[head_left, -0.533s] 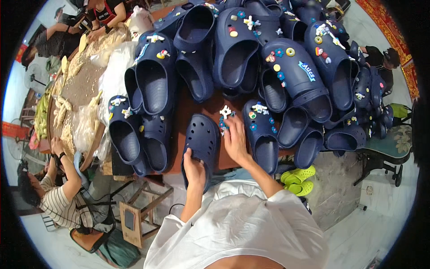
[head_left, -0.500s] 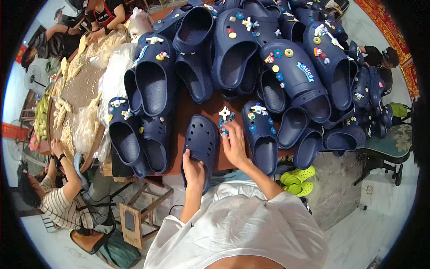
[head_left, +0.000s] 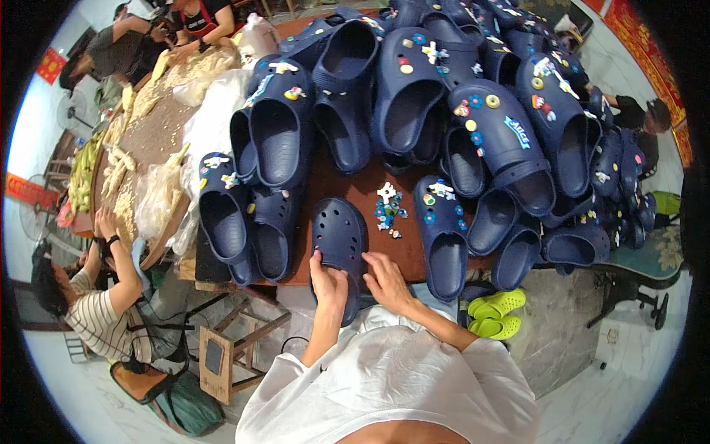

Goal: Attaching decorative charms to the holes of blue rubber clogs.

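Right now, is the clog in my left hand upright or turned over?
Upright: the navy clog shows its holed upper, the sole hidden beneath; the left hand holds its side.

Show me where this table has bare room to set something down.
Two small patches of brown tabletop look bare: one between the plain clog and heaped clogs, another bordered by the loose charms, right hand and decorated clog to their right. The heap crowds the back.
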A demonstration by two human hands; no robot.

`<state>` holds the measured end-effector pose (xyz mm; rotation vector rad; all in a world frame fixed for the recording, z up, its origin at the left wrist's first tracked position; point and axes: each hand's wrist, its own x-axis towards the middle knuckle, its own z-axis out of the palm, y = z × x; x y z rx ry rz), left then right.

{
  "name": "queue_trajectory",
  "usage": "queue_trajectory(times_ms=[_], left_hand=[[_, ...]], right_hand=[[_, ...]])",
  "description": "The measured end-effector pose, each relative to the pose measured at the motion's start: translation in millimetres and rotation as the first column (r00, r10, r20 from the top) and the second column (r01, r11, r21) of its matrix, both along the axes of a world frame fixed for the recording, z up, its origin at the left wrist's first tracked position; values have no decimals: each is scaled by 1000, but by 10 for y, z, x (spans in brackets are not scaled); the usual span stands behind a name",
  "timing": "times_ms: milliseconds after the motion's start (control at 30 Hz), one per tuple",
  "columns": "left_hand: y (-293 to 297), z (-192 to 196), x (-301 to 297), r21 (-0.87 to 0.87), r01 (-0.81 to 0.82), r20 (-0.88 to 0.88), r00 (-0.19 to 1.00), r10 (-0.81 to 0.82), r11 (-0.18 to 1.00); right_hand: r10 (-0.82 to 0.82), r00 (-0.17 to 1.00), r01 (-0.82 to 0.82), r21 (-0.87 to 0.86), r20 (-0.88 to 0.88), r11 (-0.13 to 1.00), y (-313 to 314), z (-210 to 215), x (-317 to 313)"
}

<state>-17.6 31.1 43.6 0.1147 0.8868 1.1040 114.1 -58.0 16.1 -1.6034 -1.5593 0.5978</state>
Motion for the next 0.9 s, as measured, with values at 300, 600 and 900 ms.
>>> queue_trajectory(times_ms=[300,600,900], left_hand=[[-77,-4,46,2,136,-137,981,-135,991],[-27,28,11,49,140,-207,970,-127,989],[-83,-9,-50,17,213,-144,967,-208,977]], right_hand=[[-161,919,191,-49,360,980,387,-198,421],[-117,969,119,4,216,993,338,-108,385],[-207,948,215,-6,243,977,131,8,399]])
